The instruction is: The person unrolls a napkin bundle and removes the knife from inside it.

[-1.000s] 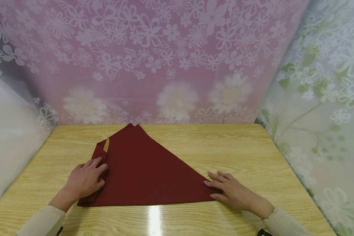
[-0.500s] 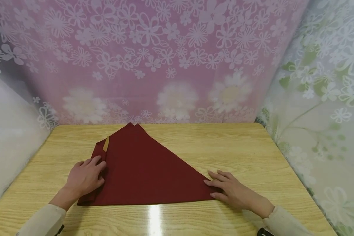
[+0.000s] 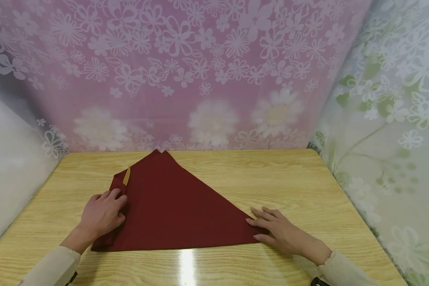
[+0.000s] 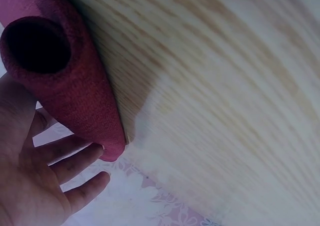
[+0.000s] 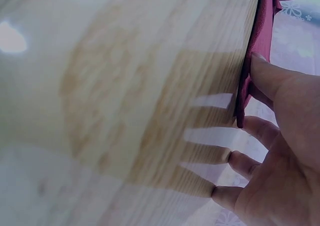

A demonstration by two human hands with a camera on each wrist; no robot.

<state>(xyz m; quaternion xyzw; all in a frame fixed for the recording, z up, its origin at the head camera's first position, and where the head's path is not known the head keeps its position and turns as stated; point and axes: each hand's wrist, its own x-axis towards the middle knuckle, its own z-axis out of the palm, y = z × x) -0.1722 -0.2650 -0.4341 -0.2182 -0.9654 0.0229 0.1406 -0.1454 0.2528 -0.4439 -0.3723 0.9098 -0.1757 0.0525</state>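
A dark red cloth (image 3: pixel 171 206), folded into a rough triangle, lies flat with its peak toward the back of the table. Its left side is turned over into a roll, and the left wrist view shows the roll's hollow end (image 4: pixel 85 91). From the far end of this fold sticks a flat, pointed, tan piece (image 3: pixel 127 176); the rest of it is hidden inside. My left hand (image 3: pixel 101 212) rests on the roll with fingers extended over it. At the cloth's right corner, my right hand (image 3: pixel 282 232) lies with thumb and spread fingertips touching the cloth (image 5: pixel 257 41) and the table.
The wood-grain table (image 3: pixel 271 178) reaches back to a pink floral curtain (image 3: pixel 214 79). A pale floral curtain (image 3: pixel 396 159) hangs along the right side, and a whitish one (image 3: pixel 14 151) along the left. Light glares on the table's front (image 3: pixel 187 266).
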